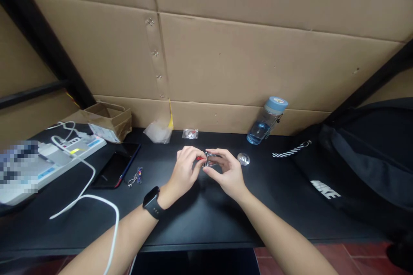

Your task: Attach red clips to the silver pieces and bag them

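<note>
Above the middle of the black table point(193, 219), my two hands meet fingertip to fingertip. My left hand point(186, 167), with a black watch point(152, 202) on its wrist, pinches a small red piece point(200, 158). Between the thumb and fingers of my right hand point(229, 172) is a small shiny, clear round piece point(209, 159), which touches the red piece or lies right against it. Fingers cover much of both, so their exact kind cannot be made out. Just right of my right hand, a clear dome-shaped piece point(243, 159) lies on the table.
Behind my hands lie a small packet point(190, 134) and a plastic bag point(158, 132). Leftward are a keychain point(138, 175), a phone point(118, 165), a cardboard box point(111, 120) and a power strip point(48, 172). A white cable point(112, 210) crosses my left forearm. Rightward stand a bottle point(266, 120) and black bag point(355, 172).
</note>
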`<state>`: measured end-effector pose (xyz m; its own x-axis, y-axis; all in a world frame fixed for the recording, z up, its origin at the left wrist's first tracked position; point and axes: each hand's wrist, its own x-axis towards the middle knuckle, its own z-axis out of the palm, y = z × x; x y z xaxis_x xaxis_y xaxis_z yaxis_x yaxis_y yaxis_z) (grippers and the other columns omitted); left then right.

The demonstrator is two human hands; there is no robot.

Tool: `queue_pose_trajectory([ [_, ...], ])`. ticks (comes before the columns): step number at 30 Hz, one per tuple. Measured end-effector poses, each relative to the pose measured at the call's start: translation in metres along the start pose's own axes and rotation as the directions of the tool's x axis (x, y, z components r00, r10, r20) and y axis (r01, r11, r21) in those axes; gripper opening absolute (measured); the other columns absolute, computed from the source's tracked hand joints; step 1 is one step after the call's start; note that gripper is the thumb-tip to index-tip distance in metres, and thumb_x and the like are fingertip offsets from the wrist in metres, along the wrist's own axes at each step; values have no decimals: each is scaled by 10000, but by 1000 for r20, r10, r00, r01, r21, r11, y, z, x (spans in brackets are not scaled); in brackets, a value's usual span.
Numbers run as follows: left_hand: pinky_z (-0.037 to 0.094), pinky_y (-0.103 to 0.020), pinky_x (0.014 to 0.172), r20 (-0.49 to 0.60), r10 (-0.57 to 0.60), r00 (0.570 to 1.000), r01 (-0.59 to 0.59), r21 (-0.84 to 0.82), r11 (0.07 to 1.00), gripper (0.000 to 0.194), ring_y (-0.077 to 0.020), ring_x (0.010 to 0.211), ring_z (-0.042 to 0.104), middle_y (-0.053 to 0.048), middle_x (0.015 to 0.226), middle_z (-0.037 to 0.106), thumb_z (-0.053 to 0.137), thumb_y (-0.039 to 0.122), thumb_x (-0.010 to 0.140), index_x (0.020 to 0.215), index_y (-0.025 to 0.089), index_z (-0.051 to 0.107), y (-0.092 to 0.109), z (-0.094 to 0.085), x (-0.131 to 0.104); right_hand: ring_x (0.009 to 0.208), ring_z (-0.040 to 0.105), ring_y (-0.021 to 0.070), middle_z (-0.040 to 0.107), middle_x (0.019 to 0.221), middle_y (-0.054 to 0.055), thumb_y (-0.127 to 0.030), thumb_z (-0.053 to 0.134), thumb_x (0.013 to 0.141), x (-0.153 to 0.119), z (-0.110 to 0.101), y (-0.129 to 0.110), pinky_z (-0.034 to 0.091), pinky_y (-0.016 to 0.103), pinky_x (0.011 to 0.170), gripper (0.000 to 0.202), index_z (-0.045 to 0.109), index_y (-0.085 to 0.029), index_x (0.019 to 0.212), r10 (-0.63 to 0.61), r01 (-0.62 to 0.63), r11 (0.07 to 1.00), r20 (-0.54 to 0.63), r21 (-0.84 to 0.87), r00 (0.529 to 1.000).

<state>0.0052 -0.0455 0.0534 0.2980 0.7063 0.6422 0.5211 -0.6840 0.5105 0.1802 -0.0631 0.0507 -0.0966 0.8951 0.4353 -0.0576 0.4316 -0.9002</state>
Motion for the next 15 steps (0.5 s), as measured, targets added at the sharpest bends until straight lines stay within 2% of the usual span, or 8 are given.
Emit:
queue_pose_trajectory([
  [6,398,-356,858,10,-30,1000,30,-62,998,144,-212,956,574,-51,962,668,489,267,1017,947,214,603,1,0,0,1034,730,259,699,1239,92,-327,864,734,-2,2,1,601,437,942,452,642,-253,1121,-2,1,999,-35,-39,999],
  [12,449,-358,855,7,-84,996,84,-181,980,167,-217,932,621,-56,930,708,566,339,991,921,220,660,-1,0,1,1058,716,252,680,1255,99,-308,849,760,-5,5,-2,586,447,976,401,633,-252,1094,-35,32,998,-80,-48,996],
  [15,458,-363,853,-17,-87,996,82,-188,979,149,-225,930,643,-53,929,733,611,347,966,932,232,700,-5,1,2,1079,709,254,679,1272,101,-305,844,765,-5,5,-3,582,452,987,400,625,-250,1095,-45,42,998,-78,-50,996],
])
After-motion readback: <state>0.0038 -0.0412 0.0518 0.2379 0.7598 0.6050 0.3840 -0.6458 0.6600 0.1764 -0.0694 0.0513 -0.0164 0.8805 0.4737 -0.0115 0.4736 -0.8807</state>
